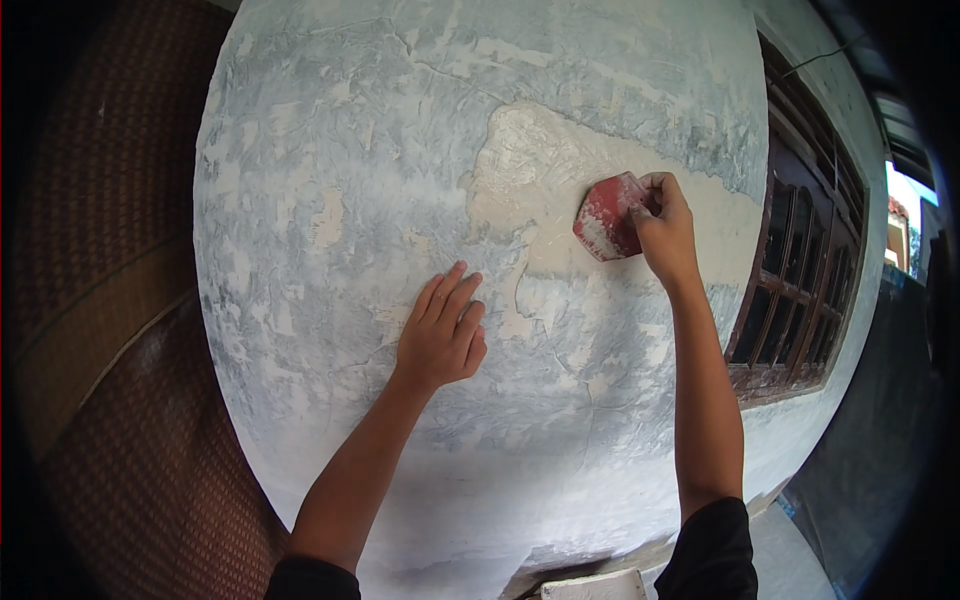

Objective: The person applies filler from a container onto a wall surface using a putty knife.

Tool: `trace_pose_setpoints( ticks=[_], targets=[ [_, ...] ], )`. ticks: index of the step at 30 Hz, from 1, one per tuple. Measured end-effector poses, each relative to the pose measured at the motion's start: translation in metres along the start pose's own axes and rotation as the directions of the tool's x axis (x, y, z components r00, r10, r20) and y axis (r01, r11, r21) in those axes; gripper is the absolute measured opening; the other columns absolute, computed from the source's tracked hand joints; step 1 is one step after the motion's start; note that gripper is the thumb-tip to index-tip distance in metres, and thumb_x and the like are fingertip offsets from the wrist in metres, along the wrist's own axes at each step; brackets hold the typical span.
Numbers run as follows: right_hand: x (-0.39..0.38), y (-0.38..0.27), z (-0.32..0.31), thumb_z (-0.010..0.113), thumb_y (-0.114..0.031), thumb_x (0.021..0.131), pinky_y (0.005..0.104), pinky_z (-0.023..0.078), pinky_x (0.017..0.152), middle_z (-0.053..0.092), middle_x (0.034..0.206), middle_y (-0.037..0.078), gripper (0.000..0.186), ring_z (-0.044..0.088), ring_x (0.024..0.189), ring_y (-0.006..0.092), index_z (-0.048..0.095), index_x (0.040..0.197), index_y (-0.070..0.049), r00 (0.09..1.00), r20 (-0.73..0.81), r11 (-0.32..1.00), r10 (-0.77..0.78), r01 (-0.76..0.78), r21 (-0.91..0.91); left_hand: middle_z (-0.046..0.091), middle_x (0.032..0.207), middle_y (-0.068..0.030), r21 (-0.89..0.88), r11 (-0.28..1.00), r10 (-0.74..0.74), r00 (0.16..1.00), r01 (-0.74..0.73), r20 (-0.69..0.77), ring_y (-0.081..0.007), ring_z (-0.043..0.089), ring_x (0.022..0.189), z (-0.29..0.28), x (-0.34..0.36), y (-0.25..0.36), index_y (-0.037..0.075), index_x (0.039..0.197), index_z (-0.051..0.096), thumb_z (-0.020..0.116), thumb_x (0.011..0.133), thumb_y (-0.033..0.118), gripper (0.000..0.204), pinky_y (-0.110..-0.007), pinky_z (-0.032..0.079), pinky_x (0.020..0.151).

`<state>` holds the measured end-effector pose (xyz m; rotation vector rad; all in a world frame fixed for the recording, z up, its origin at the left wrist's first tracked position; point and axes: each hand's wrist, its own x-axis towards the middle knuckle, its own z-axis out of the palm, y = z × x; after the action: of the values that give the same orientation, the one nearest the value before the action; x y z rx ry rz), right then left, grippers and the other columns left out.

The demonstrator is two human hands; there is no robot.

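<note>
A red scraper (607,218), smeared with whitish paste, is pinched in my right hand (662,222). Its blade lies against a cream-coloured patch of filler (530,165) on the wall. To the lower left, my left hand (440,325) rests on the wall (330,370) with its fingers stretched out and nothing held. The wall around it is grey-white and mottled, with cracks and peeled spots. Cream filler runs from above my left hand to the window side at the right.
A dark wooden window (800,270) with panes is set into the wall at the right. Brown woven matting (120,200) hangs along the left. Low in front stands a whitish container or board (595,587), partly cut off by the lower edge.
</note>
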<state>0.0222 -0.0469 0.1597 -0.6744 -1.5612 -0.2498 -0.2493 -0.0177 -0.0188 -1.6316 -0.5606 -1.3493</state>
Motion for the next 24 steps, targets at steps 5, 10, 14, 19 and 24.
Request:
trace_pose_setpoints(
  ticks=[5,10,14,19,24],
  targets=[
    [-0.011,-0.008,0.010,0.055,0.003,0.080,0.0308,0.049,0.075,0.066,0.089,0.013,0.027,0.061,0.079,0.0183,0.055,0.106,-0.002,0.994,0.094,0.998,-0.051,0.048,0.030,0.057,0.131,-0.0180,0.004,1.000,0.007,1.000,-0.007,0.002,-0.0370,0.049,0.132,-0.001,0.000,-0.001,0.006,0.101,0.056,0.051,0.087,0.016,0.018,-0.051,0.038,0.110],
    [-0.005,0.002,0.004,0.055,0.003,0.079,0.0292,0.048,0.076,0.065,0.087,0.011,0.027,0.060,0.081,0.0160,0.055,0.106,-0.002,0.999,-0.015,1.000,0.030,-0.030,-0.008,0.057,0.131,-0.0181,-0.006,1.000,0.006,1.000,-0.006,0.003,-0.0370,0.048,0.133,0.000,0.001,0.001,0.006,0.101,0.056,0.052,0.086,0.015,0.019,-0.051,0.038,0.110],
    [-0.015,-0.015,0.016,0.056,0.003,0.077,0.0307,0.048,0.078,0.064,0.085,0.011,0.027,0.061,0.081,0.0179,0.055,0.104,-0.001,0.987,0.158,0.996,0.004,-0.019,0.092,0.057,0.131,-0.0183,-0.011,1.000,0.007,1.000,-0.007,-0.003,-0.0373,0.048,0.133,0.000,-0.001,-0.001,0.005,0.101,0.057,0.053,0.086,0.015,0.019,-0.051,0.038,0.110],
    [-0.001,-0.028,0.039,0.055,0.000,0.077,0.0352,0.050,0.080,0.068,0.085,0.020,0.028,0.067,0.083,0.0313,0.057,0.105,0.000,0.953,0.185,0.946,-0.240,0.273,-0.176,0.055,0.132,-0.0190,-0.021,1.000,0.016,1.000,-0.016,-0.005,-0.0392,0.048,0.132,0.000,0.000,0.000,0.005,0.098,0.054,0.056,0.081,0.013,0.019,-0.054,0.037,0.109],
    [0.026,-0.044,0.032,0.056,-0.002,0.076,0.0390,0.050,0.083,0.069,0.088,0.019,0.027,0.067,0.085,0.0329,0.058,0.103,0.000,0.990,0.015,0.990,-0.143,0.143,-0.009,0.055,0.132,-0.0189,-0.012,1.000,0.008,1.000,-0.008,-0.005,-0.0395,0.048,0.132,0.000,0.001,0.000,0.005,0.098,0.053,0.056,0.081,0.013,0.019,-0.054,0.038,0.108]
  ],
)
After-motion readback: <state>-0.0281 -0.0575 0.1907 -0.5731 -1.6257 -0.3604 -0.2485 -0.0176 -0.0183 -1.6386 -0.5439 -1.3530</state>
